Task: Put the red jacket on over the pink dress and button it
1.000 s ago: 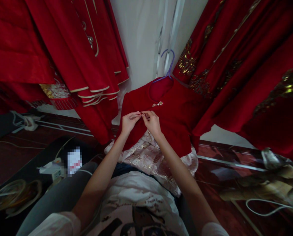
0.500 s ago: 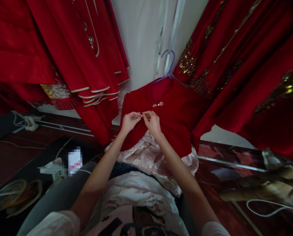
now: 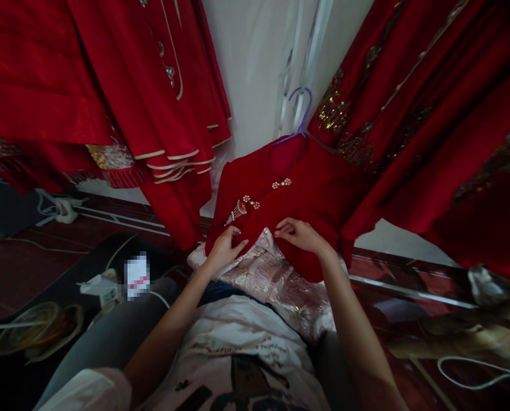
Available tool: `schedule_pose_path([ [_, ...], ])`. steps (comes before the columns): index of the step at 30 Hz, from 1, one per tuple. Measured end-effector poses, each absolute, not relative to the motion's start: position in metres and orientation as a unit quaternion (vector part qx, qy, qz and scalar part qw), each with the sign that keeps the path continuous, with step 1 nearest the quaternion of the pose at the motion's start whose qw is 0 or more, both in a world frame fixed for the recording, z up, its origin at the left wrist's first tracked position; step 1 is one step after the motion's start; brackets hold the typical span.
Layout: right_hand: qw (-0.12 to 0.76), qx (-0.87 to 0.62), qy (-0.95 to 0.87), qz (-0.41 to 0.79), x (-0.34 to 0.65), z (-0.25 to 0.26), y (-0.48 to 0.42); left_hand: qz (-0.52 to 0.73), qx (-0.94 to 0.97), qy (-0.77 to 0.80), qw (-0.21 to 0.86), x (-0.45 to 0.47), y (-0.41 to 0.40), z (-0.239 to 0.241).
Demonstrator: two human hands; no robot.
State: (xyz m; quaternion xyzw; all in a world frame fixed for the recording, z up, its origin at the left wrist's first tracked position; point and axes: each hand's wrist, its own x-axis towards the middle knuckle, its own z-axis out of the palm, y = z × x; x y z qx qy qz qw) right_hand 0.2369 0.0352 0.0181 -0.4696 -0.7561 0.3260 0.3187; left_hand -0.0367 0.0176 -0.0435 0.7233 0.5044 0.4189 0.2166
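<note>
A small red jacket (image 3: 319, 194) hangs on a purple hanger (image 3: 300, 111) in front of me. It has a pearl clasp (image 3: 280, 184) near the collar and a second pearl clasp with a tassel (image 3: 242, 206) lower left. My left hand (image 3: 223, 248) pinches the jacket's lower left front edge. My right hand (image 3: 300, 235) grips the fabric at the lower middle front, fingers curled on it. Pale gold brocade cloth (image 3: 276, 282) lies below the jacket, over my lap.
Red garments with cream trim (image 3: 152, 103) hang at the left, red gold-embroidered robes (image 3: 417, 114) at the right. A white wall (image 3: 255, 68) is behind. A power strip (image 3: 103, 285) and cables (image 3: 473, 371) lie on the dark red floor.
Both hands left the tasselled clasp and dropped to the jacket's lower front edge, moving apart. The clasp now shows, closed. The view shifted slightly.
</note>
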Motion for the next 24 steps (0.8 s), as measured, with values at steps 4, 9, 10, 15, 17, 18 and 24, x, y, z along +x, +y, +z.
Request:
schedule_pose_path([
  [4, 0.295, -0.488, -0.764, 0.302, 0.225, 0.005, 0.040, 0.467, 0.688, 0.497, 0.248, -0.021, 0.012, -0.045],
  [9, 0.329, -0.509, -0.766, 0.216, 0.212, -0.011, 0.047, 0.494, 0.669, 0.498, 0.245, -0.015, 0.014, -0.034],
  [10, 0.333, -0.506, -0.769, 0.207, 0.212, -0.011, 0.047, 0.499, 0.666, 0.504, 0.231, -0.015, 0.013, -0.031],
  [15, 0.319, -0.423, -0.764, 0.368, 0.221, 0.016, 0.035, 0.558, 0.632, 0.518, 0.143, -0.004, 0.005, -0.008],
  [17, 0.328, -0.360, -0.739, 0.466, 0.222, 0.032, 0.027, 0.569, 0.634, 0.504, 0.141, 0.005, 0.002, -0.005],
  [18, 0.340, -0.335, -0.724, 0.498, 0.221, 0.038, 0.024, 0.564, 0.645, 0.493, 0.150, 0.010, 0.001, -0.006],
  [24, 0.389, -0.361, -0.738, 0.416, 0.193, 0.029, 0.021, 0.527, 0.670, 0.469, 0.231, 0.028, 0.001, -0.029],
])
